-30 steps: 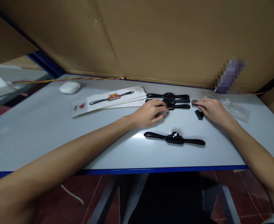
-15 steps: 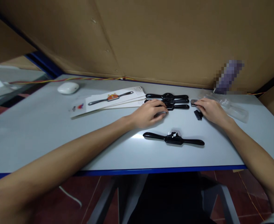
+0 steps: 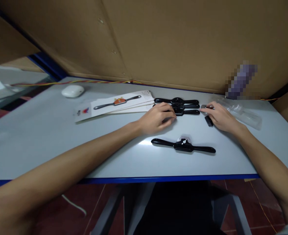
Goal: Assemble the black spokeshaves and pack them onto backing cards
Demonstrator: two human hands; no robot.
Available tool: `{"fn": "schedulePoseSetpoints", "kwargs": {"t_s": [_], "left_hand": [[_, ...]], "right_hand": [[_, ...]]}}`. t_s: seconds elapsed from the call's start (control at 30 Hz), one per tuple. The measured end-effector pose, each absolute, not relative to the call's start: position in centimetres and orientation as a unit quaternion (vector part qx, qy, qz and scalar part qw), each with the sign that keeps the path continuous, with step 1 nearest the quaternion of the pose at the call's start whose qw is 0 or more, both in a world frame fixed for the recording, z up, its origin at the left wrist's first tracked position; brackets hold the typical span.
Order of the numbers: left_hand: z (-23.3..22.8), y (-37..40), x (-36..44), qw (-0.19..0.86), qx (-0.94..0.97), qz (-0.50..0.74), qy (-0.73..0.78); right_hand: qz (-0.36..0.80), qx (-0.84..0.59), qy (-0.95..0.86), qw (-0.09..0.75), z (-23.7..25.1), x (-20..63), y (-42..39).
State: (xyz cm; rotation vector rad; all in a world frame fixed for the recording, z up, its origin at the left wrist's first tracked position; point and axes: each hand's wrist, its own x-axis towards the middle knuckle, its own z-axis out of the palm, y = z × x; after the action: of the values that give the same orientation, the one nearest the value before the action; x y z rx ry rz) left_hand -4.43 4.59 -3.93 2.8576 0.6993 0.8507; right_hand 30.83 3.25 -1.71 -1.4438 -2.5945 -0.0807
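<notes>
Now the left hand (image 3: pixel 156 119) curls on the table beside the stacked spokeshaves (image 3: pixel 177 106), grip unclear; the right hand (image 3: pixel 219 116) presses loose fingertips on a grey blade (image 3: pixel 203 106), pinning it flat.

Brown cardboard sheets (image 3: pixel 173 42) wall in a pale grey, blue-edged table (image 3: pixel 36 137); beneath lies a dark red tiled floor (image 3: pixel 264 202), and overhead light glares off the tabletop
</notes>
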Motion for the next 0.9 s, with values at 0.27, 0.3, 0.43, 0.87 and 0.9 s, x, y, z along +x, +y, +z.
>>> {"fn": "schedulePoseSetpoints", "kwargs": {"t_s": [0.27,0.3,0.43,0.87,0.9], "left_hand": [[-4.0,4.4,-4.5,0.021,0.919,0.320,0.229],[-3.9,4.3,-4.5,0.019,0.914,0.337,0.226],[-2.8,3.4,-4.4,0.082,0.892,0.389,0.214],[-0.8,0.1,-3.1,0.211,0.952,0.143,0.167],[-0.9,0.0,-3.0,0.212,0.952,0.139,0.173]], "right_hand": [[-0.019,-0.485,-0.868,0.106,-1.8,30.6,3.3],[-0.020,-0.486,-0.867,0.106,-1.8,30.6,3.3],[-0.024,-0.493,-0.864,0.097,-1.7,30.6,3.2],[-0.018,-0.491,-0.835,0.247,-0.3,29.2,2.1],[-0.010,-0.493,-0.831,0.256,0.0,28.7,1.7]]}}
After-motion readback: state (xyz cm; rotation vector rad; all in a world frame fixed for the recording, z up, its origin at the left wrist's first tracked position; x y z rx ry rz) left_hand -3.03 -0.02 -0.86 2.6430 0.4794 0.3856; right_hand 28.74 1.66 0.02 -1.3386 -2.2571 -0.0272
